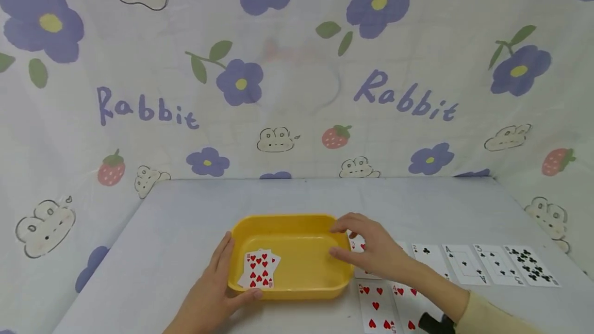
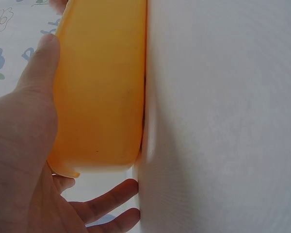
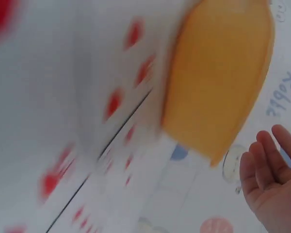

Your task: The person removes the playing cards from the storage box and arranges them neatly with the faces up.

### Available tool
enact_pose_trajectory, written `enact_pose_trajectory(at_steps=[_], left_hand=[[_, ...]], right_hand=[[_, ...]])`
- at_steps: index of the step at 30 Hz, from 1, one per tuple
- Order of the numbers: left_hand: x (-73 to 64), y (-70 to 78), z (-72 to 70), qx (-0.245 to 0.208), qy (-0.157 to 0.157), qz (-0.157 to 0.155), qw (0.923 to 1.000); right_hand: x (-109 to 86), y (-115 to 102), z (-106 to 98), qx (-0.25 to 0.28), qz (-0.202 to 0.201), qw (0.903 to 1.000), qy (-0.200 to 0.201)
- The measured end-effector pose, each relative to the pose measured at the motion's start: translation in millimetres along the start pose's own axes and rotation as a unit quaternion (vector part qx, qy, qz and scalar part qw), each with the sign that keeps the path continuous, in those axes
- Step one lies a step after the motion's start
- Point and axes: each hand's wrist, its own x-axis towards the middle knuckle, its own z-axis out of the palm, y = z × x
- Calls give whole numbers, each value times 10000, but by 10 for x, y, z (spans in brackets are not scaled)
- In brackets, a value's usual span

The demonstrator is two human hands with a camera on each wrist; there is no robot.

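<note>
A yellow tray [image 1: 315, 293] sits on the table, with a few heart playing cards [image 1: 259, 269] overlapping at its left end; the top one is a ten. My left hand [image 1: 211, 280] rests against the tray's left front corner, thumb along the front rim and straight fingers beside the left end. In the left wrist view, two fingertips reach down to the tabletop. Over the tray's right end is my right hand [image 1: 371, 246], its thumb and fingers parted with nothing between them. A three card [image 1: 357, 244] lies partly hidden beneath it.
Right of the tray, a row of club cards [image 1: 498, 264] lies face up. In front of them are a five of hearts [image 1: 377, 305] and a four of hearts [image 1: 410, 303], partly covered by the right forearm and a black wrist device [image 1: 436, 323]. A patterned curtain [image 1: 297, 117] hangs behind.
</note>
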Motion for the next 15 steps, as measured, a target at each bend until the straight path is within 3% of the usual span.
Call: enact_pose_trajectory(at_steps=[6, 15], left_hand=[[-13, -33, 19, -111, -4, -27, 9999], [8, -38, 28, -126, 52, 127, 9998]], right_hand=[[320, -231, 448, 554, 86, 9978, -363], [507, -353, 836, 372, 668, 9914, -1060]])
